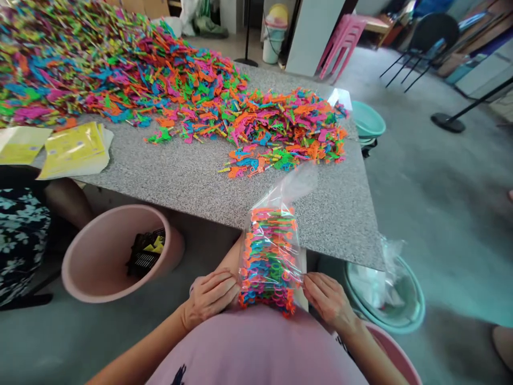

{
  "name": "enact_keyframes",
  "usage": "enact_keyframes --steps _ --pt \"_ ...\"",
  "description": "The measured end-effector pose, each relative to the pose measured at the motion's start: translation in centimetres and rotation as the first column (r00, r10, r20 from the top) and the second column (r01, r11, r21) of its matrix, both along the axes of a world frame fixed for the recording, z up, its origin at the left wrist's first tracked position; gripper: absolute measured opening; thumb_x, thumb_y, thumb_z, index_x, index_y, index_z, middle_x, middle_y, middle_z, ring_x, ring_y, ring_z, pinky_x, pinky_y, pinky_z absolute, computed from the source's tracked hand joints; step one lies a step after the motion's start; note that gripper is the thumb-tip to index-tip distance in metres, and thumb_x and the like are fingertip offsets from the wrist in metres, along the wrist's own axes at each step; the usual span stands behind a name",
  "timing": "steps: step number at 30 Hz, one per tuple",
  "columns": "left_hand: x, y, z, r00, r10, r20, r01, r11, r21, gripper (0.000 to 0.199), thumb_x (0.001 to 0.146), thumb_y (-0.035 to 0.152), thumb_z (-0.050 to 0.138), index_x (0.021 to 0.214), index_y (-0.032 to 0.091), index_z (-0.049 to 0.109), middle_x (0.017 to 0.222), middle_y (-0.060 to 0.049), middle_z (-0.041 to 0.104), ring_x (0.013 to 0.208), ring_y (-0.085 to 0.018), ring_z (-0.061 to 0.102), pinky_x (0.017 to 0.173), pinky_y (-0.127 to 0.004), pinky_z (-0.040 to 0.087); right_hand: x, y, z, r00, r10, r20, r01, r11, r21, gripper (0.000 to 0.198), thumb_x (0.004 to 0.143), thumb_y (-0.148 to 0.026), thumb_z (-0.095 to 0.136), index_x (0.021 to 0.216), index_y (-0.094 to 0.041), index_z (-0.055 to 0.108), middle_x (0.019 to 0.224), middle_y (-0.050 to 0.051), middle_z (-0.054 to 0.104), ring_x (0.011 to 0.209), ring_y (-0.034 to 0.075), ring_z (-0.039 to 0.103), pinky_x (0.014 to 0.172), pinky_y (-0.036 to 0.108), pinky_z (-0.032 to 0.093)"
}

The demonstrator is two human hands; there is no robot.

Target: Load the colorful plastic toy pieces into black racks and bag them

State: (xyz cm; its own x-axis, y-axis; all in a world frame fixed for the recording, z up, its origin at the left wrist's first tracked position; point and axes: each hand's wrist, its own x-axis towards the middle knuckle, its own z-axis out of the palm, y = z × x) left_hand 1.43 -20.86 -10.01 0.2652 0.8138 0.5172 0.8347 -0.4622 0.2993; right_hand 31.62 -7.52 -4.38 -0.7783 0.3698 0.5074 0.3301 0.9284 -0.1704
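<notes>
A clear plastic bag [298,184] covers most of a neat stack of small bright plastic pieces [268,251] in orange, pink, green and blue. The lower end of the stack sticks out of the bag's mouth, close to my body. My left hand [216,291] is closed at the left edge of the bag's mouth, its fingertips mostly hidden. At the right edge, my right hand [326,299] pinches the plastic between thumb and fingers. The bag's far end lies crumpled over the edge of the grey speckled table [340,214].
A large heap of loose coloured pieces [180,80] spreads over the table. Yellow printed packets [76,149] lie at left. A pink bin [120,251] with black items stands below, beside a seated person's patterned clothing [22,235]. Right, a green basin [412,299] holds clear bags.
</notes>
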Motion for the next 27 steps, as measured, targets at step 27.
enact_keyframes --steps 27 --pt "-3.7 2.0 21.2 0.864 0.476 0.163 -0.488 0.872 0.038 0.017 0.090 0.014 0.047 0.075 0.019 0.044 0.061 0.007 0.043 0.051 -0.007 0.037 0.053 -0.019 0.031 -12.9 5.4 17.6 0.998 0.045 -0.053 -0.069 0.523 -0.850 0.042 0.086 -0.045 0.055 0.054 -0.022 0.041 0.038 -0.008 0.035 0.033 0.006 0.030 0.035 0.020 0.022"
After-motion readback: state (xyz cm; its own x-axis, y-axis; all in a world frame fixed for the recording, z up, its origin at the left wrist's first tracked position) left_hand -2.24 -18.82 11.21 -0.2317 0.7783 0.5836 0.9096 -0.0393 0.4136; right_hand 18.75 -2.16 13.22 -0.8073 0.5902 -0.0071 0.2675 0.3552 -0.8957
